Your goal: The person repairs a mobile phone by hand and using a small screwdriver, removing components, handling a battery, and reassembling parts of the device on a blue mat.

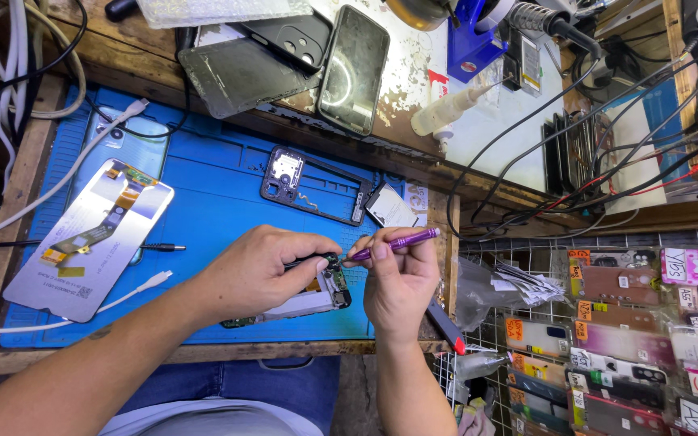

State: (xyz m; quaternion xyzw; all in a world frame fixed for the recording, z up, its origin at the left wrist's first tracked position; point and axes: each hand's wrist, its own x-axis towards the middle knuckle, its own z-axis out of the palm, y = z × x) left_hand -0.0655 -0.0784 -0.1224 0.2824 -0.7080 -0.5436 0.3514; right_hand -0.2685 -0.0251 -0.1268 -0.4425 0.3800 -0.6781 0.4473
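With its frame (317, 187) already off beyond the grip, the opened phone (317, 297) lies under the left hand (256, 270) steadying it, the right hand (401, 278) gripping a purple screwdriver (393, 241) at its top screws.

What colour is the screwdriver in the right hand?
Purple, metallic, on the screwdriver held by the right hand; head view.

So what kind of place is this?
Most likely a phone repair bench: an opened phone on a blue work mat, a purple screwdriver in the right hand, and packaged phone cases alongside.
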